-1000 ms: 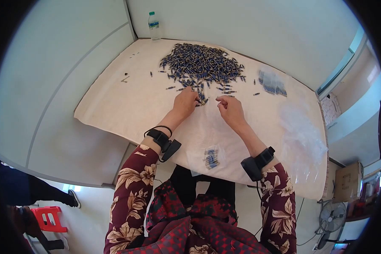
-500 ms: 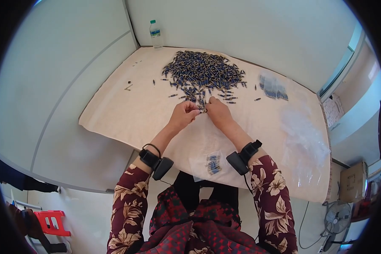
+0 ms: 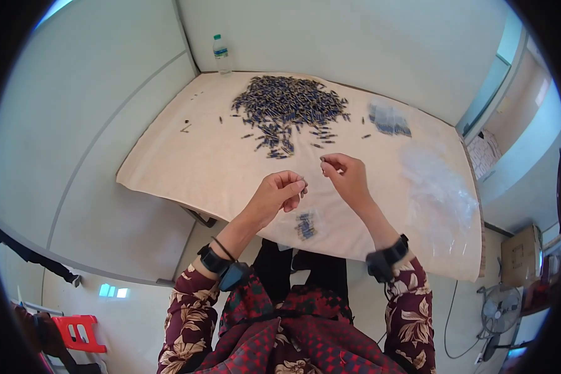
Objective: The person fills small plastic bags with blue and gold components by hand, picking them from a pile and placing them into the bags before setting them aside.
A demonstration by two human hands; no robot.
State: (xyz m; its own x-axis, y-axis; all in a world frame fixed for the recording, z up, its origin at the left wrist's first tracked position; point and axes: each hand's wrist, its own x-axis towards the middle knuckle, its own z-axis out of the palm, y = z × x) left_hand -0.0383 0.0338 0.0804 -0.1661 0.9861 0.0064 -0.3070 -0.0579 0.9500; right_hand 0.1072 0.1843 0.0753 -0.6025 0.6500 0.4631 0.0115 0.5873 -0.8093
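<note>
A large pile of small blue and brass-coloured cylindrical pieces (image 3: 287, 101) lies on the cloth-covered table (image 3: 168, 162). Both hands are raised over the table in front of it, apart from each other. My left hand (image 3: 279, 194) is closed in a pinch, and what sits at its fingertips is too small to name. My right hand (image 3: 349, 177) also pinches, thumb against forefinger, with a tiny dark thing at the tips that I cannot make out. Below my left hand, close to the front edge, a small clear bag (image 3: 305, 225) holds several of the blue pieces.
Filled clear bags (image 3: 389, 119) lie at the back right, with crumpled clear plastic (image 3: 439, 199) nearer me. A water bottle (image 3: 221, 57) stands in the back left corner. Few tiny bits (image 3: 185, 129) lie at the left. A fan (image 3: 500, 308) and a red stool (image 3: 80, 333) are on the floor.
My hands have drawn back from the near edge of the pile and moved apart, the right one to the right. The view has shifted slightly.
</note>
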